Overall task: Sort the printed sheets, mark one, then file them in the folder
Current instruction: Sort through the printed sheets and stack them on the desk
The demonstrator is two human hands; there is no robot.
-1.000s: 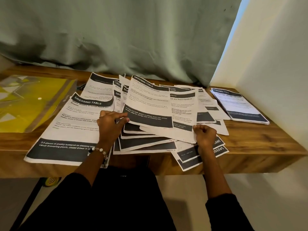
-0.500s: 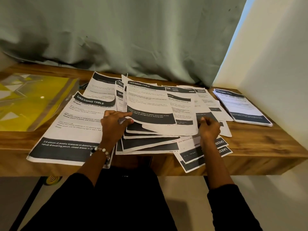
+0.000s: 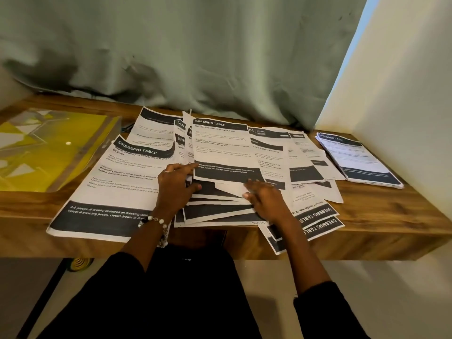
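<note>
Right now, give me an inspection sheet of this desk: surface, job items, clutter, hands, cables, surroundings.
Surface: wooden desk, largely covered by paper.
Job's things: printed sheets fanned out and overlapping in the middle, some overhanging the front edge; large sheet on the left; neat stack at far right; yellow folder lying flat at far left.
Clutter: nothing seen.
Hands: left hand grips the left edge of the fanned sheets; right hand lies flat on them, fingers extended.
Cables: nothing seen.
Surroundings: green curtain behind the desk, white wall at right.
</note>
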